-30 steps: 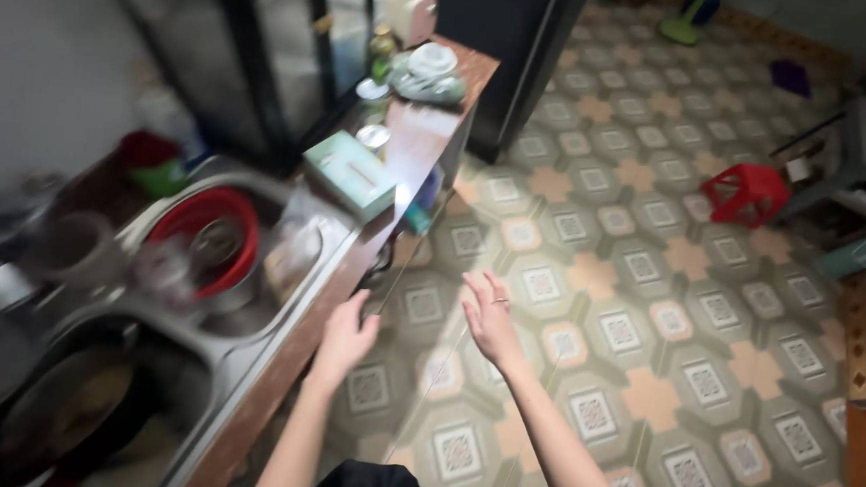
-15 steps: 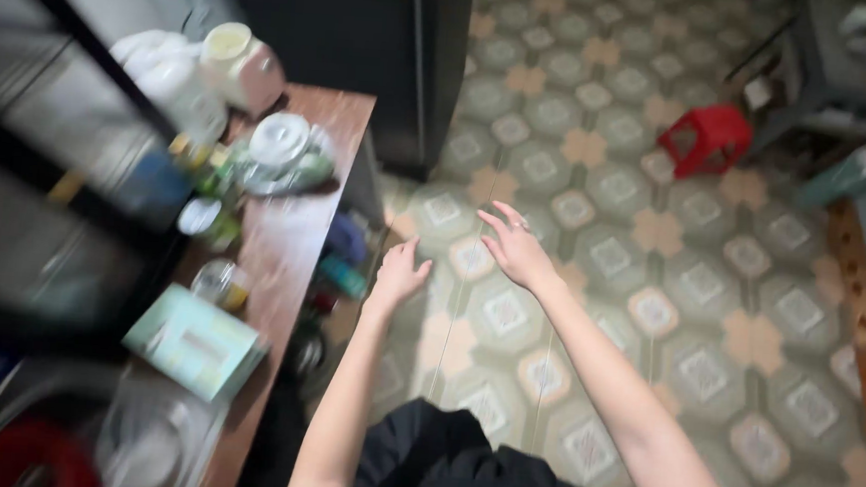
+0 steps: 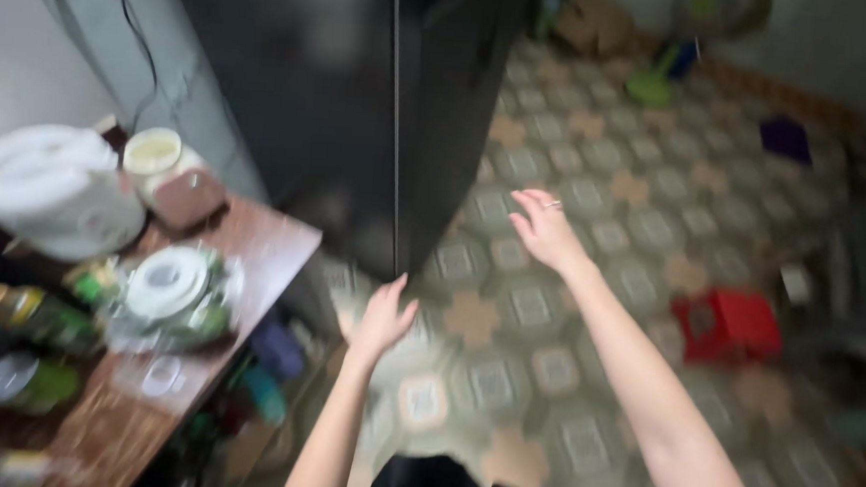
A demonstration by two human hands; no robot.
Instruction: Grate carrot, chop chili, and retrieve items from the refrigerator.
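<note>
Both hands are empty with fingers spread: the left hand (image 3: 384, 318) hangs just below the corner of the tall black refrigerator (image 3: 361, 109), the right hand (image 3: 546, 230) just beside its side, over the patterned tile floor (image 3: 589, 313). Neither touches it. The wooden bench (image 3: 251, 263) with a white rice cooker (image 3: 51, 190) lies to the left.

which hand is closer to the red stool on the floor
Right. The right hand hangs above the tiles up and left of the red stool; the left hand is farther left, near the wooden counter.
</note>
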